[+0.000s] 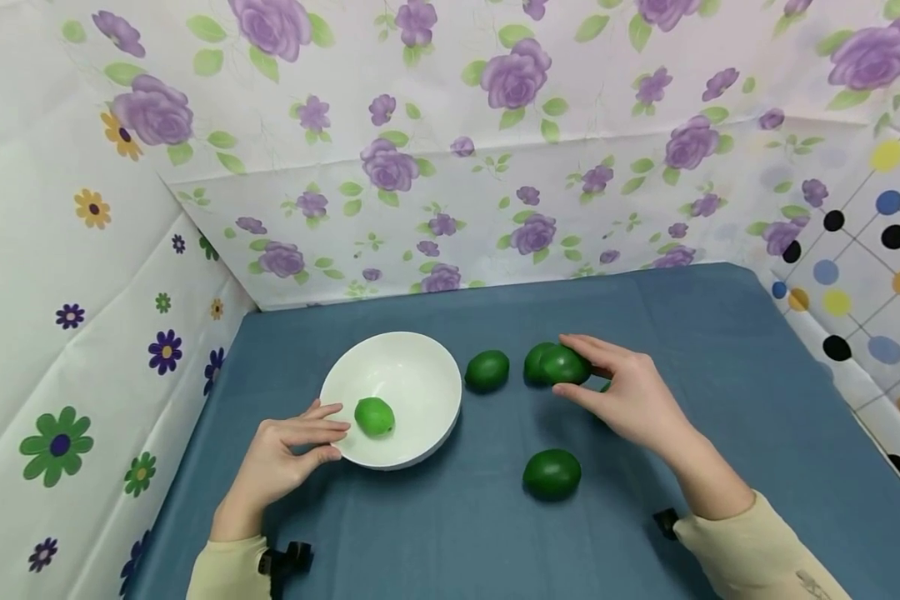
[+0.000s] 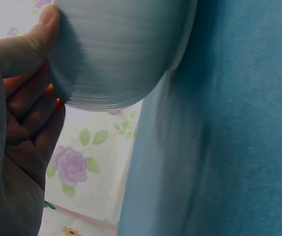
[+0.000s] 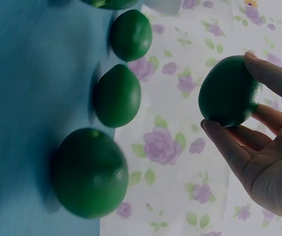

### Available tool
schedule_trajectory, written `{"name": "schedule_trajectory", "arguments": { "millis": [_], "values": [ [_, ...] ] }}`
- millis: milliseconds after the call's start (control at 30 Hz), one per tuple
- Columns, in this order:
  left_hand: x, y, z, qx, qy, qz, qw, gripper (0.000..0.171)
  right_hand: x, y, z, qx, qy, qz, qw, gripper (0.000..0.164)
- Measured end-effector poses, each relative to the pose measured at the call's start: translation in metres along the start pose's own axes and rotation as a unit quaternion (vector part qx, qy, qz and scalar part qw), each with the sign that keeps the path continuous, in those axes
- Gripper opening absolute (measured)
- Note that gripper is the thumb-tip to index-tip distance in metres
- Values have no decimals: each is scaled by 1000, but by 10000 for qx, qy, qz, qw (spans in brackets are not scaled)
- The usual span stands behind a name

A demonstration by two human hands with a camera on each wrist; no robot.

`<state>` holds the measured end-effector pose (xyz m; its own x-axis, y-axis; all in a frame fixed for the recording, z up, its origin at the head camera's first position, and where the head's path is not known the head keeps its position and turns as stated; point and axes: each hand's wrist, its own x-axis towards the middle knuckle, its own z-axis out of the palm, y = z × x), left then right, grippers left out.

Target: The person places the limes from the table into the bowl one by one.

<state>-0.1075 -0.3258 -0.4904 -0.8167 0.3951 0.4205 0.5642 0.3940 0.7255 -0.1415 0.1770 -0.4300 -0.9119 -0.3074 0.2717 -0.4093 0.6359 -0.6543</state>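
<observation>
My left hand (image 1: 288,450) holds the left rim of a white bowl (image 1: 427,375), which stands on the table. The thumb presses the bowl's outer wall (image 2: 116,54) in the left wrist view. A light green lime (image 1: 375,416) lies inside the bowl. My right hand (image 1: 633,392) pinches a dark green lime (image 3: 227,93) between thumb and fingers, raised above the table. Just behind it rests another dark lime (image 1: 536,364). One lime (image 1: 487,371) sits right of the bowl and another (image 1: 552,475) nearer the front. A further lime (image 1: 605,387) is mostly hidden behind my right hand.
A blue cloth (image 1: 450,542) covers the table. Flower-patterned sheeting (image 1: 450,167) rises behind it, with more sheeting (image 1: 82,350) on the left and a dotted sheet (image 1: 870,275) on the right. Dark camera mounts (image 1: 288,558) are on both wrists.
</observation>
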Motion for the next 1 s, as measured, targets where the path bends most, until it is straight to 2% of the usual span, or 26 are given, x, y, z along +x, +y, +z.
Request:
{"name": "schedule_trajectory", "arguments": {
  "millis": [533, 833, 1000],
  "values": [
    [0, 1, 1, -22, 20, -65, 10000, 30, 12, -22, 13, 188, -236, -168, 9994, 69],
    [-1, 0, 3, -58, 54, -117, 9999, 31, 14, -25, 20, 283, -290, -129, 9991, 68],
    [-1, -1, 2, -53, 80, -100, 9999, 31, 18, -28, 26, 337, -342, -242, 9986, 69]
  ]
}}
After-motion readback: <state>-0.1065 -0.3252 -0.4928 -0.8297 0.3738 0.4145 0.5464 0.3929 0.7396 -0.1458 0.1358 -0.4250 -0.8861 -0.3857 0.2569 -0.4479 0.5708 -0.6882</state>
